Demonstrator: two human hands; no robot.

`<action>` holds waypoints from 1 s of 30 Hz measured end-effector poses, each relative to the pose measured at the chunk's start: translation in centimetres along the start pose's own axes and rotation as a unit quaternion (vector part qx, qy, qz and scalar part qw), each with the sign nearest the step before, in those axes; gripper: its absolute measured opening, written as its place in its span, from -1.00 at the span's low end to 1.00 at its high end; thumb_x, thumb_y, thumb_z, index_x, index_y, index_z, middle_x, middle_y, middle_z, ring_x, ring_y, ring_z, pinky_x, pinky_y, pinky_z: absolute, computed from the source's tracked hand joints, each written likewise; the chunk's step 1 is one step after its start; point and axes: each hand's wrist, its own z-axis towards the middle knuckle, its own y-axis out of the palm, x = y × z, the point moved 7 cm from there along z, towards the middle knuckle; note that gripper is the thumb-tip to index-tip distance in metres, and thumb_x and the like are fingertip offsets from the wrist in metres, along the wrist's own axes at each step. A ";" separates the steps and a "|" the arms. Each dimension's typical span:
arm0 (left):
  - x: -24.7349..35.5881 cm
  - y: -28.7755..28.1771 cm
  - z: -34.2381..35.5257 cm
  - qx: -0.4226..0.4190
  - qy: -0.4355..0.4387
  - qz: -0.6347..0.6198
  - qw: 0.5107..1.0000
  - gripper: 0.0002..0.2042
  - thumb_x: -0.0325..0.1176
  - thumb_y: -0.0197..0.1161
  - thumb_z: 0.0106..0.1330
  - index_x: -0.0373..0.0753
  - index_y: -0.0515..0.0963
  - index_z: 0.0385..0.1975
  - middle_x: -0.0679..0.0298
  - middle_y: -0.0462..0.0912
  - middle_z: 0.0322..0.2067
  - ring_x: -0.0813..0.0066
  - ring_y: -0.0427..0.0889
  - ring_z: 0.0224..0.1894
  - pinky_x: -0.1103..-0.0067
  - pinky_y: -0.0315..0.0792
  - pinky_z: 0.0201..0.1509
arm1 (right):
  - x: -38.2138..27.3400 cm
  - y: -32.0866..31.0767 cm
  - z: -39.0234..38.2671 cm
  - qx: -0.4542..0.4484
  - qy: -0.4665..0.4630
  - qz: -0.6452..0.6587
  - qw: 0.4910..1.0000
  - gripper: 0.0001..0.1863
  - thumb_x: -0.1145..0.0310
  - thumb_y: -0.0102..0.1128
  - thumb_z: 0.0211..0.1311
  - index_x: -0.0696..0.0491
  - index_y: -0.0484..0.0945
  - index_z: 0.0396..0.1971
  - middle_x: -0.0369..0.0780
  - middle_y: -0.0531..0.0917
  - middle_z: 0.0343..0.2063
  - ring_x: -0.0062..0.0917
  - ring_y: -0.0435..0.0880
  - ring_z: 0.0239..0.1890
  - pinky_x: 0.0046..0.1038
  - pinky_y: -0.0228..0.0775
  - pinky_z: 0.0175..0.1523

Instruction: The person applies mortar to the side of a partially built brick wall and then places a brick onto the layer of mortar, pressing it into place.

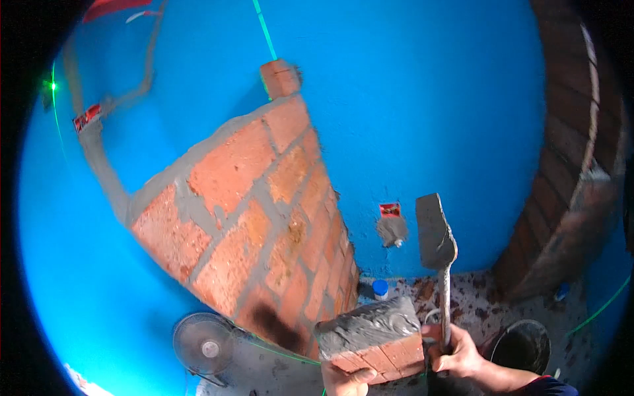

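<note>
My left hand (345, 381) grips a red brick (386, 358) by its near left end. Wet grey mortar (366, 325) coats the brick's upper face in a thick, ridged layer. In my right hand (457, 355), closed round its handle, a trowel (432, 231) points upward, its flat grey blade above the brick. Some fingers of the right hand are close to the brick's right end; whether they touch it I cannot tell. To the left stands a partly built brick wall (228, 261) with grey joints, mortar along its top and one brick (281, 78) at its far end.
A blue wall (422, 99) runs behind, with a red socket box (390, 210). A round fan (203, 344) stands at lower left, a bucket (522, 346) at lower right. Another brick wall (555, 198) rises at right. Green laser lines cross the walls and floor.
</note>
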 end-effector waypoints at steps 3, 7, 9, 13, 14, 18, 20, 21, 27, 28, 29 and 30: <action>3.0 3.2 2.8 -0.097 0.038 0.050 0.993 -0.50 -0.65 0.34 -0.20 -0.39 0.46 -0.12 0.17 0.60 -0.22 0.31 0.58 -0.16 0.42 0.47 -0.08 | -2.8 2.4 3.7 0.000 -0.033 -0.026 0.999 -0.33 0.35 0.56 -0.19 0.21 0.36 -0.08 -0.27 0.53 -0.61 -0.64 0.49 -0.65 -0.61 0.27 -0.58; 6.7 7.4 3.2 -0.012 0.012 0.125 0.992 -0.51 -0.66 0.32 -0.13 -0.38 0.45 -0.08 0.19 0.59 -0.19 0.37 0.58 -0.13 0.46 0.45 -0.04 | -7.4 5.0 6.2 0.072 0.006 0.022 0.997 -0.46 0.39 0.49 -0.11 0.16 0.43 -0.11 -0.35 0.59 -0.41 -0.66 0.55 -0.40 -0.60 0.42 -0.32; 8.0 9.5 3.7 -0.019 -0.017 0.137 0.990 -0.43 -0.66 0.32 -0.07 -0.38 0.36 0.05 0.19 0.57 -0.12 0.36 0.55 -0.06 0.46 0.41 0.04 | -9.6 5.2 7.1 0.066 0.035 0.070 0.995 -0.51 0.41 0.47 -0.09 0.16 0.44 -0.13 -0.35 0.58 -0.50 -0.71 0.45 -0.64 -0.66 0.26 -0.56; 12.3 17.4 3.6 -0.142 0.028 0.338 0.930 -0.26 -0.49 0.40 -0.02 -0.38 0.16 0.20 0.11 0.47 0.02 0.33 0.47 0.07 0.40 0.37 0.11 | -17.5 6.4 7.8 0.078 0.069 0.123 0.987 -0.58 0.39 0.46 -0.07 0.13 0.45 -0.23 -0.37 0.54 -0.60 -0.76 0.34 -0.75 -0.70 0.10 -0.67; 13.0 18.7 3.6 -0.136 0.023 0.341 0.930 -0.26 -0.49 0.40 -0.02 -0.38 0.16 0.20 0.11 0.47 0.02 0.33 0.47 0.07 0.40 0.37 0.11 | -18.6 6.3 7.6 0.079 0.092 0.132 0.984 -0.57 0.38 0.46 -0.07 0.12 0.45 -0.20 -0.36 0.54 -0.62 -0.74 0.35 -0.76 -0.70 0.12 -0.68; 19.3 26.8 3.0 -0.172 0.143 0.413 0.883 -0.24 -0.45 0.42 -0.01 -0.41 0.15 0.20 0.06 0.44 0.04 0.28 0.46 0.09 0.35 0.35 0.14 | -24.8 7.4 8.9 0.063 0.173 0.150 0.971 -0.41 0.35 0.51 -0.12 0.20 0.39 -0.10 -0.29 0.51 -0.49 -0.68 0.42 -0.63 -0.63 0.23 -0.56; 22.7 30.6 4.4 -0.140 0.079 0.373 0.914 -0.24 -0.52 0.38 -0.12 -0.39 0.19 0.18 0.09 0.43 0.06 0.23 0.39 0.15 0.28 0.26 0.23 | -26.6 7.3 9.8 0.028 0.183 0.113 0.976 -0.36 0.28 0.46 -0.05 0.21 0.37 0.01 -0.27 0.54 -0.30 -0.71 0.45 -0.53 -0.64 0.30 -0.46; 24.2 31.4 4.7 -0.153 0.049 0.403 0.901 -0.23 -0.51 0.38 -0.08 -0.39 0.15 0.20 0.09 0.42 0.07 0.29 0.37 0.17 0.32 0.24 0.25 | -27.2 6.7 10.0 0.011 0.198 0.089 0.976 -0.32 0.24 0.45 -0.02 0.21 0.36 0.07 -0.26 0.57 -0.21 -0.72 0.47 -0.49 -0.64 0.34 -0.42; 36.0 36.5 7.4 -0.039 0.132 0.484 0.864 -0.32 -0.63 0.30 -0.03 -0.42 0.13 0.15 0.05 0.54 -0.10 0.38 0.57 -0.11 0.47 0.47 -0.05 | -30.3 -0.1 6.6 0.019 0.176 -0.146 0.973 -0.43 0.04 0.40 0.01 0.23 0.53 -0.18 -0.34 0.52 -0.52 -0.68 0.38 -0.52 -0.54 0.28 -0.41; 38.0 37.3 8.1 -0.024 0.136 0.570 0.810 -0.42 -0.60 0.31 0.01 -0.42 0.24 0.07 0.13 0.61 -0.25 0.47 0.60 -0.24 0.54 0.48 -0.13 | -31.2 -0.7 5.3 0.027 0.202 -0.150 0.967 -0.47 0.03 0.39 0.02 0.23 0.54 -0.26 -0.34 0.50 -0.54 -0.66 0.39 -0.50 -0.52 0.30 -0.37; 39.8 37.7 9.0 -0.042 0.161 0.658 0.734 -0.53 -0.56 0.33 0.03 -0.42 0.34 -0.03 0.18 0.63 -0.31 0.53 0.60 -0.28 0.57 0.48 -0.19 | -31.1 -2.0 4.2 0.019 0.215 -0.205 0.955 -0.55 0.06 0.37 0.05 0.19 0.54 -0.41 -0.35 0.48 -0.59 -0.68 0.39 -0.48 -0.53 0.31 -0.36; 40.8 38.6 10.0 -0.026 0.177 0.637 0.750 -0.57 -0.53 0.35 0.02 -0.42 0.41 -0.07 0.19 0.64 -0.28 0.54 0.60 -0.26 0.56 0.48 -0.19 | -32.9 -1.7 3.7 0.038 0.170 -0.209 0.962 -0.59 0.09 0.37 0.06 0.16 0.51 -0.55 -0.34 0.48 -0.65 -0.67 0.41 -0.57 -0.54 0.27 -0.46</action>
